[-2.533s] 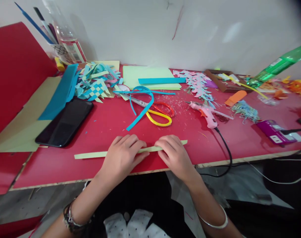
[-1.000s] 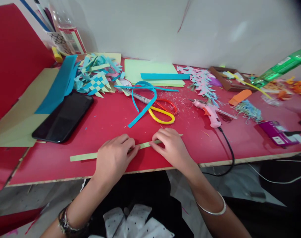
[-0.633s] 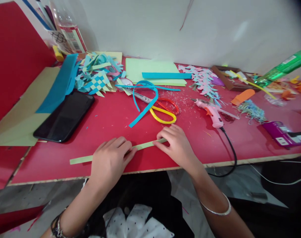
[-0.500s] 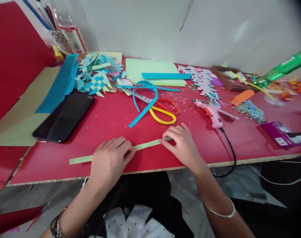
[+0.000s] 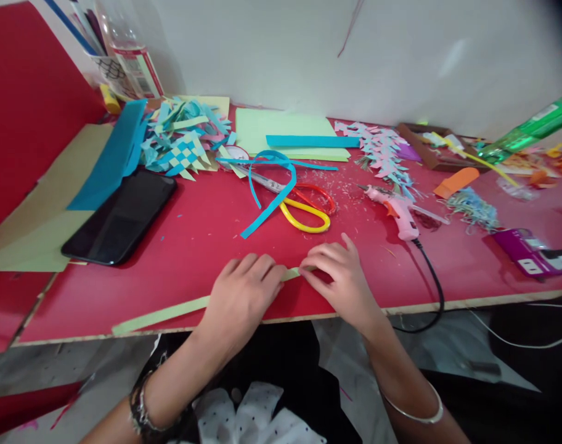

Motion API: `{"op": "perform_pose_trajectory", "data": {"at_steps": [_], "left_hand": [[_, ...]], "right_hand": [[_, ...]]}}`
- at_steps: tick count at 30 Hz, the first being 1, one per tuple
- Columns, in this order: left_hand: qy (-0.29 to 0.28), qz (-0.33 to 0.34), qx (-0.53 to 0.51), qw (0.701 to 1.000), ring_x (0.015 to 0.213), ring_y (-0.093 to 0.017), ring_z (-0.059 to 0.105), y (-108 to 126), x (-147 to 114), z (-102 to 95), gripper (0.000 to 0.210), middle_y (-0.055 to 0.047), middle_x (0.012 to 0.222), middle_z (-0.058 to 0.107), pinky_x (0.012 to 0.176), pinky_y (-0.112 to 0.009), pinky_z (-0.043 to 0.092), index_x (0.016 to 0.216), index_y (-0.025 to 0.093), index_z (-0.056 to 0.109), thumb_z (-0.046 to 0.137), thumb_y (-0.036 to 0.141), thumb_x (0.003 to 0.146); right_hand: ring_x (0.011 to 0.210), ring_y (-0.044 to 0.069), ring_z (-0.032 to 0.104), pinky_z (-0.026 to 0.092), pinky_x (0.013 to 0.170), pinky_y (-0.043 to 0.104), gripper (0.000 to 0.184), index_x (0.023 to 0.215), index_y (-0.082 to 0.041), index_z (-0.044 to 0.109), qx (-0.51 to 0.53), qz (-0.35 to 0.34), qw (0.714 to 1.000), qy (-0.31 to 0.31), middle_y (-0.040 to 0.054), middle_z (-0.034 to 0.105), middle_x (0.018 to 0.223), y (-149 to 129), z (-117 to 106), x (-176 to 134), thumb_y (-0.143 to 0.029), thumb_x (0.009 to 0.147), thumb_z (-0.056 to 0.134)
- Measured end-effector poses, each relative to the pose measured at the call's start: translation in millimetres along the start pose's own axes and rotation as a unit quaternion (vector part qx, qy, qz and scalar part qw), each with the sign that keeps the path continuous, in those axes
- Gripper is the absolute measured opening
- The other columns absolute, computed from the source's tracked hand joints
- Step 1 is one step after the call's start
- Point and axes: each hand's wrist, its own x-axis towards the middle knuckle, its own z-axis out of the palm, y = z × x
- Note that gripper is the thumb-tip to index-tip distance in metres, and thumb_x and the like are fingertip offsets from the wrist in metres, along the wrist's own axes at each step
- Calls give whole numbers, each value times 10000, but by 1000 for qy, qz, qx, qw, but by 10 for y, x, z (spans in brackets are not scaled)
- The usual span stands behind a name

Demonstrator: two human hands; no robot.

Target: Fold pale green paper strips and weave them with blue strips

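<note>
We bend our left hand [image 5: 244,295] low over the counter [image 5: 193,231], back of the hand up, its fingers curled down together and gripping a pale green paper strip [image 5: 163,314]. Our right hand [image 5: 340,279] pinches the same strip near its right end between thumb and index finger, knuckles arched and one outer finger lifted; both forearms angle inward from the near side. The strip lies in front of us along the counter's near part, passing beneath the left hand, with a short stretch showing between the two hands. Its long axis runs mostly side to side on a slant: the left end points toward us, down at the front edge, while the right end points away and is partly covered by the fingers. The strip is flat, narrow and matte, against the smooth red counter. Beyond the hands, a curled blue paper strip [image 5: 267,213] loops across scissors [image 5: 268,183] with metal blades and rounded yellow and red handles. To the right rests a pink plastic glue gun [image 5: 401,217]; to the left, a glossy black phone [image 5: 119,219] lies flat beside blue card [image 5: 112,160].
</note>
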Motion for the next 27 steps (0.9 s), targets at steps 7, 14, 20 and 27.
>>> {"op": "perform_pose_trajectory", "data": {"at_steps": [7,14,20,27], "left_hand": [[-11,20,0,1000,770,-189,528,79,80,7,269,-24,866,592,618,-296,383,1067,172,494,466,102,809],[-19,22,-14,999,717,-168,520,89,135,23,104,-11,789,588,584,-282,353,854,193,574,474,214,835],[16,7,-41,999,693,-156,513,167,215,88,159,-1,728,582,571,-276,329,734,188,571,469,241,844],[26,-4,-51,998,618,-132,503,123,198,92,222,-4,661,565,560,-258,330,667,168,559,490,298,834]], "right_hand": [[789,139,531,299,917,377,93,728,-210,579,40,-7,999,13,8,576,825,44,-49,-120,-216,804,526],[710,150,485,357,684,310,141,728,-202,613,-13,-4,1000,5,33,539,762,45,-57,-181,-227,818,507],[804,149,542,427,743,283,116,782,-188,596,102,3,995,-14,48,593,844,83,-76,-182,-220,828,495],[816,157,554,439,736,279,109,743,-194,587,119,53,991,-15,46,574,829,97,-113,-166,-223,812,507]]}}
